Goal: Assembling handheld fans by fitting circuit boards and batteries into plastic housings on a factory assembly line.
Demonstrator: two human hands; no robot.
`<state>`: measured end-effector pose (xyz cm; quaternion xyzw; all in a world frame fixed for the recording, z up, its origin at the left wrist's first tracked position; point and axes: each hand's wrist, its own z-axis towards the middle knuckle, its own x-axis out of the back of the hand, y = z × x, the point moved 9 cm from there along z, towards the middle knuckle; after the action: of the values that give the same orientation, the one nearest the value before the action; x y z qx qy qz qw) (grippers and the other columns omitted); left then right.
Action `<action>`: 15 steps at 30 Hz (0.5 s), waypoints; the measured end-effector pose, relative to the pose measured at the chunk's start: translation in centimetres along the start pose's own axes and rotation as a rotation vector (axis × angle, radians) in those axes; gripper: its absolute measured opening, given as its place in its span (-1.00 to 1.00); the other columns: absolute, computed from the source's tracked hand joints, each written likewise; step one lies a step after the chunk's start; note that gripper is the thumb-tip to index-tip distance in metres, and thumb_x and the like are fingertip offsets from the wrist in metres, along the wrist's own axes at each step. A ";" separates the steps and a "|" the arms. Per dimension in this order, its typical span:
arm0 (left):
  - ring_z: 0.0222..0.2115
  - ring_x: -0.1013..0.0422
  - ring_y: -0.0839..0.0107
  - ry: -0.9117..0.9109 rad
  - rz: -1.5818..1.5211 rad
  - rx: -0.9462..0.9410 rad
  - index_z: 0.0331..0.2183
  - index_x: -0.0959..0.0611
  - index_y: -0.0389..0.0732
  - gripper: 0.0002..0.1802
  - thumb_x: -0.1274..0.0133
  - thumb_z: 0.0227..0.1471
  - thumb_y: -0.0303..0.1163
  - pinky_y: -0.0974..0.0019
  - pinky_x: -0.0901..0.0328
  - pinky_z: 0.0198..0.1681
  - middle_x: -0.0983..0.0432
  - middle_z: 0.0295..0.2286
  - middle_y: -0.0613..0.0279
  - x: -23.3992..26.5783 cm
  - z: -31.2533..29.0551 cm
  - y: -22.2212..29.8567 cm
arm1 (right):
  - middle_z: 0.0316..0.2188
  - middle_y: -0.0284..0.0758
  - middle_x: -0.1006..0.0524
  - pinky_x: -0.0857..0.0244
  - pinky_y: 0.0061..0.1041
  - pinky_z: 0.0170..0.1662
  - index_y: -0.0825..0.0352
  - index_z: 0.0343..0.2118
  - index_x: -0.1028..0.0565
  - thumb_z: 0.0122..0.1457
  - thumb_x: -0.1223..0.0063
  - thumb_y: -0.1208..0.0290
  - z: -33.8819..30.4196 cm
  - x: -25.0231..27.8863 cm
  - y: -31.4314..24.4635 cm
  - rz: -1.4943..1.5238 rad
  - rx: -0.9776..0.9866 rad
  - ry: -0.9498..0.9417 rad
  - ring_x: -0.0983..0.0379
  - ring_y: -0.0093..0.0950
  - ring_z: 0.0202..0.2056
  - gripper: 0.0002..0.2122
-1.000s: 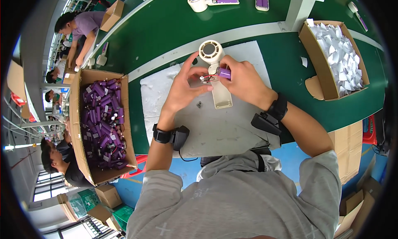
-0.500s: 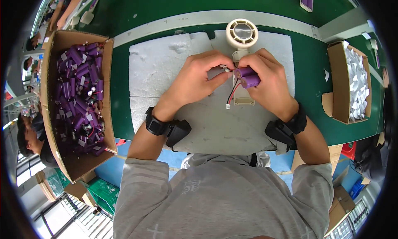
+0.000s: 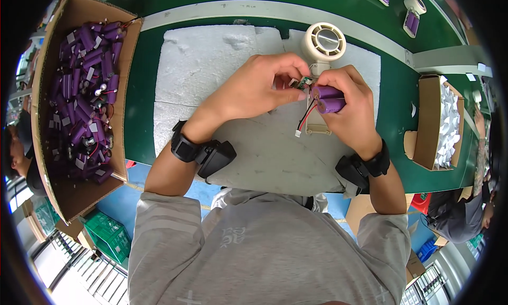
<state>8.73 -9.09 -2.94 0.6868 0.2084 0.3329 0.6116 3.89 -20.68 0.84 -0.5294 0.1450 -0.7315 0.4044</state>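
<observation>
A cream handheld fan [image 3: 324, 42] lies on the white foam pad, its round grille at the far end. My left hand [image 3: 254, 88] is closed, thumb and fingers pinching a small green circuit board [image 3: 304, 82] beside the fan's neck. Wrapped round a purple two-cell battery pack [image 3: 329, 99] is my right hand [image 3: 353, 101], just over the fan's handle [image 3: 318, 128]. From the pack, red and black wires run down to a small white plug [image 3: 298, 133], which hangs loose. Fingers partly hide the board and the handle.
At the left a cardboard box [image 3: 132, 72] holds many purple battery packs. A smaller box [image 3: 425, 122] of white pieces stands at the right. The foam pad [image 3: 206, 56] covers the green table [image 3: 138, 119] in front of me. Another fan [image 3: 414, 14] lies beyond the metal rail [image 3: 222, 12].
My view has shifted, so the scene sits differently in the picture. The circuit board has turned and shows more of its green face. Both hands keep their holds.
</observation>
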 end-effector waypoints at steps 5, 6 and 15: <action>-0.41 -0.45 0.31 -0.016 0.152 -0.298 -0.31 -0.68 -0.16 -0.72 -0.12 -0.15 -0.65 0.38 -0.35 -0.30 -0.53 -0.38 0.21 0.5 -0.3 1.9 | -0.44 -0.30 -0.48 -0.35 -0.47 -0.33 0.32 -0.36 -0.46 -0.25 -0.24 0.70 0.0 -0.1 -0.4 -0.013 -0.008 -0.032 -0.45 -0.36 -0.39 -0.68; -0.41 -0.45 0.31 -0.013 0.151 -0.299 -0.31 -0.68 -0.16 -0.72 -0.12 -0.15 -0.65 0.38 -0.35 -0.30 -0.53 -0.38 0.21 0.5 -0.3 1.8 | -0.43 -0.30 -0.47 -0.35 -0.47 -0.33 0.31 -0.36 -0.46 -0.25 -0.24 0.70 0.0 -0.2 -0.4 -0.008 -0.018 -0.039 -0.45 -0.36 -0.39 -0.68; -0.37 -0.45 0.41 0.003 0.130 -0.134 -0.30 -0.65 -0.22 -0.71 -0.04 -0.13 -0.70 0.40 -0.36 -0.29 -0.50 -0.35 0.22 0.0 -0.4 1.5 | -0.44 -0.30 -0.46 -0.35 -0.48 -0.35 0.31 -0.36 -0.48 -0.24 -0.26 0.69 0.0 -0.1 -0.6 -0.034 0.020 -0.007 -0.46 -0.35 -0.39 -0.69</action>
<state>8.25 -9.09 -1.42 0.6561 0.1414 0.3861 0.6328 3.69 -20.23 1.15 -0.5303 0.1275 -0.7379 0.3976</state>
